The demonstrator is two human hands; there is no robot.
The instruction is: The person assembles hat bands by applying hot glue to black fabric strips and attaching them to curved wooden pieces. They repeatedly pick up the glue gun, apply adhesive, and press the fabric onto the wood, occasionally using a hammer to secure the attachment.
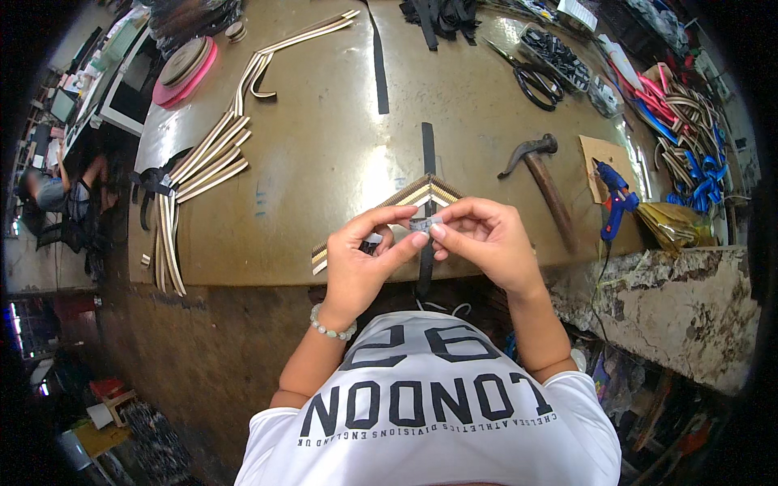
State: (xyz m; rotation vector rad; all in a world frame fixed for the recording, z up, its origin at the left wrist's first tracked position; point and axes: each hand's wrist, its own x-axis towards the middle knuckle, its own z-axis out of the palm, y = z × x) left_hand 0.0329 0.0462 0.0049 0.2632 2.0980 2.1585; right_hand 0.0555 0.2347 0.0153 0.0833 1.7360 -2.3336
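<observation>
At the near edge of the workbench [324,138], dead centre before you, your left hand [356,263] and right hand [486,243] meet fingertip to fingertip, both pinched shut on a small pale clip [421,224] at the near end of the black strap [427,162]. That strap's long axis runs straight away from you, near to far, crossing the folded striped webbing [421,194] that peaks just beyond your fingers. Both hands sit equally close; hammer [539,174] and glue gun [616,198] lie well off right.
</observation>
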